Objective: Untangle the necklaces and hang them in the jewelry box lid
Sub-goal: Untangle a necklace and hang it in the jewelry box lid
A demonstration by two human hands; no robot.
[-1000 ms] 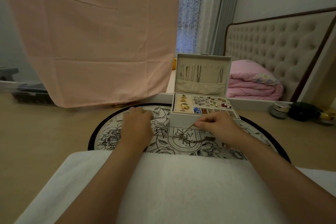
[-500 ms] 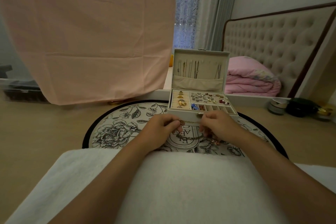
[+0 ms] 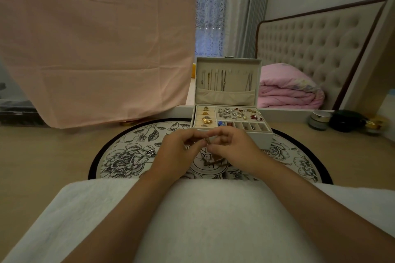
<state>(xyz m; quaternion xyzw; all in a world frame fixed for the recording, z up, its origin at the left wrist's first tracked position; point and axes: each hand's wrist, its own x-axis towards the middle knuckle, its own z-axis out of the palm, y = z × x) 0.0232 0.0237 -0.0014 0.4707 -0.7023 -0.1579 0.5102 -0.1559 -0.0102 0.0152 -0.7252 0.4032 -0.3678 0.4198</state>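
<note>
A cream jewelry box (image 3: 265, 137) stands open at the far side of a round floral mat (image 3: 119, 156). Its upright lid (image 3: 228, 74) has several thin chains hanging inside above a fabric pocket. My left hand (image 3: 177, 153) and my right hand (image 3: 235, 151) meet just in front of the box, fingertips pinched together on a thin necklace chain (image 3: 206, 140). The rest of that chain droops to the mat (image 3: 211, 162) between my hands. A silver pendant piece (image 3: 150, 153) lies apart on the mat, left of my left hand.
The box tray holds rings, earrings and small charms. A pink cloth (image 3: 96, 38) hangs at left. Small jars (image 3: 319, 119) stand at right on the wooden surface. A white towel (image 3: 192, 220) covers my lap. A folded pink quilt (image 3: 288, 89) lies behind.
My left hand has come in from the left side of the mat to meet my right hand, and both have lifted the chain's end up between their fingertips.
</note>
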